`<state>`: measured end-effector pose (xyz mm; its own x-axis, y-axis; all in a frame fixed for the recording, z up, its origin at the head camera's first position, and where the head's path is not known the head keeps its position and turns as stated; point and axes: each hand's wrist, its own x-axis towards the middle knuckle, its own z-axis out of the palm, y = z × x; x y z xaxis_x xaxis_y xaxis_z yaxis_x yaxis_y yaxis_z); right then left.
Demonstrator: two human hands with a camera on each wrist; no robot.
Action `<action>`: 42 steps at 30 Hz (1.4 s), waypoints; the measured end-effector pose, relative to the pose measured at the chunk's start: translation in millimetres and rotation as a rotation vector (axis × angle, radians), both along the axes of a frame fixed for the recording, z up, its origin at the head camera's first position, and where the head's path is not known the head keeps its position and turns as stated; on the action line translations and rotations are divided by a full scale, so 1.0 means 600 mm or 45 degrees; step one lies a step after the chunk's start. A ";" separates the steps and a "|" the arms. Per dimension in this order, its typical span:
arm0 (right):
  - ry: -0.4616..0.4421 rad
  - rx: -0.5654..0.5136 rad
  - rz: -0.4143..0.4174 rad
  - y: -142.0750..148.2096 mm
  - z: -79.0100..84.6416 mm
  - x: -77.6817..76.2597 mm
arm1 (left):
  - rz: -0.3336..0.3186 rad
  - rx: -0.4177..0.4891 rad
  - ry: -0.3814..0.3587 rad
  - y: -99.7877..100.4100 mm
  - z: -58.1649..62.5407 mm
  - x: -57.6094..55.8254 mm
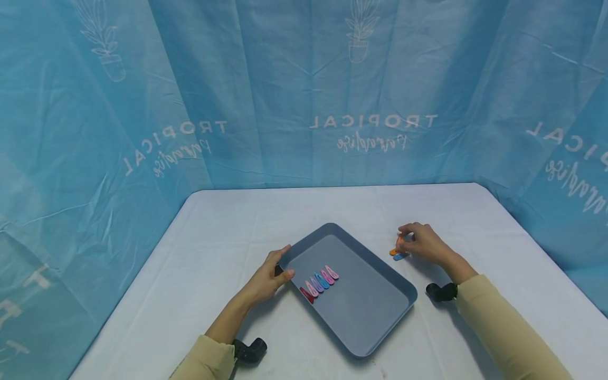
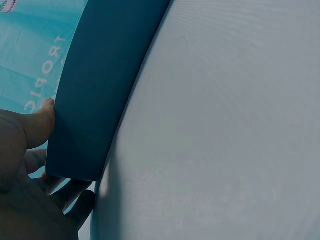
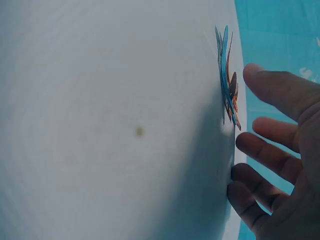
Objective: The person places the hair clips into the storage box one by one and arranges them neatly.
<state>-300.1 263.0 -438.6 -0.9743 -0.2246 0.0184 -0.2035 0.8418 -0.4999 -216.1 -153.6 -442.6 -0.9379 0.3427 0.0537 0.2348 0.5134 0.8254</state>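
A grey rectangular tray (image 1: 366, 306) lies at an angle on the white table. My left hand (image 1: 266, 277) grips its left corner, the thumb at the rim. In the left wrist view, the fingers of the left hand (image 2: 35, 165) bend round the corner of the tray wall (image 2: 100, 90). Inside the tray, several snap hair clips (image 1: 322, 279) in red, pink, purple and blue form a slanted row. My right hand (image 1: 423, 243) reaches over a small pile of orange and blue hair clips (image 1: 400, 257). In the right wrist view, its thumb and fingers stand apart beside the pile (image 3: 227, 80).
The white table (image 1: 228, 221) extends around the tray. Blue printed curtains (image 1: 285, 95) hang behind it and at both sides. A black wrist camera (image 1: 252, 351) sits on the left wrist, another black camera (image 1: 440, 292) on the right.
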 end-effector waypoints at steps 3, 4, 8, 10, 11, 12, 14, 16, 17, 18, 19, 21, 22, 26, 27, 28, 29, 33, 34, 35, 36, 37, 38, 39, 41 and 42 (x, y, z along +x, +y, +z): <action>0.001 0.034 -0.051 0.000 -0.002 -0.003 | -0.003 0.001 0.010 -0.001 0.000 0.000; 0.002 0.046 -0.066 0.000 -0.003 -0.004 | -0.002 0.000 0.008 -0.001 0.000 0.000; 0.012 0.068 -0.089 0.000 -0.006 -0.007 | -0.008 -0.001 0.018 -0.002 0.001 0.000; 0.016 0.080 -0.096 -0.001 -0.008 -0.007 | -0.012 0.004 0.011 -0.002 0.002 0.000; 0.019 0.087 -0.097 -0.002 -0.009 -0.007 | -0.013 0.002 0.011 -0.003 0.002 0.000; 0.024 0.096 -0.099 -0.002 -0.009 -0.008 | -0.014 0.000 0.009 -0.003 0.003 0.000; 0.038 0.117 -0.104 -0.004 -0.010 -0.008 | -0.016 -0.004 0.006 -0.003 0.004 0.000; 0.061 0.142 -0.105 -0.006 -0.011 -0.008 | -0.012 -0.009 -0.001 -0.003 0.004 0.000; 0.074 0.152 -0.102 -0.006 -0.011 -0.009 | -0.010 -0.007 -0.005 -0.003 0.003 0.000; 0.086 0.160 -0.102 -0.006 -0.012 -0.010 | -0.009 -0.003 -0.007 -0.004 0.003 0.001; 0.094 0.168 -0.100 -0.007 -0.012 -0.010 | -0.008 0.001 -0.009 -0.004 0.003 0.000; 0.107 0.177 -0.097 -0.007 -0.013 -0.010 | -0.006 0.011 -0.013 -0.004 0.002 0.000; 0.110 0.181 -0.097 -0.007 -0.013 -0.010 | -0.005 0.014 -0.011 -0.004 0.002 0.000; 0.102 0.183 -0.103 -0.008 -0.014 -0.009 | -0.003 0.018 -0.009 -0.004 0.002 0.001; 0.100 0.183 -0.105 -0.008 -0.014 -0.009 | -0.002 0.018 -0.010 -0.004 0.002 0.001; 0.099 0.185 -0.107 -0.007 -0.014 -0.009 | -0.001 0.018 -0.012 -0.003 0.002 0.001; 0.098 0.183 -0.109 -0.007 -0.015 -0.009 | -0.002 0.016 -0.006 -0.003 0.001 0.001; 0.073 0.165 -0.121 -0.003 -0.014 -0.008 | -0.005 0.011 -0.008 -0.002 0.000 0.000; 0.064 0.157 -0.121 -0.003 -0.013 -0.007 | -0.008 0.006 -0.003 -0.002 0.000 0.000; 0.054 0.149 -0.121 -0.002 -0.012 -0.007 | -0.011 0.003 -0.002 -0.002 0.000 0.000; 0.044 0.140 -0.121 -0.002 -0.010 -0.006 | -0.012 0.002 -0.007 -0.002 0.001 0.000; 0.037 0.132 -0.120 -0.001 -0.009 -0.005 | -0.012 0.000 -0.007 -0.001 0.001 0.001; 0.031 0.124 -0.115 0.000 -0.007 -0.005 | -0.013 -0.004 -0.006 -0.001 0.002 0.001; 0.030 0.115 -0.104 0.000 -0.006 -0.004 | -0.014 -0.005 -0.008 -0.001 0.002 0.002; 0.033 0.103 -0.082 0.001 -0.003 -0.003 | -0.015 0.001 -0.012 -0.001 0.004 0.002; 0.033 0.093 -0.074 0.001 -0.001 -0.002 | -0.016 0.005 -0.012 -0.001 0.005 0.003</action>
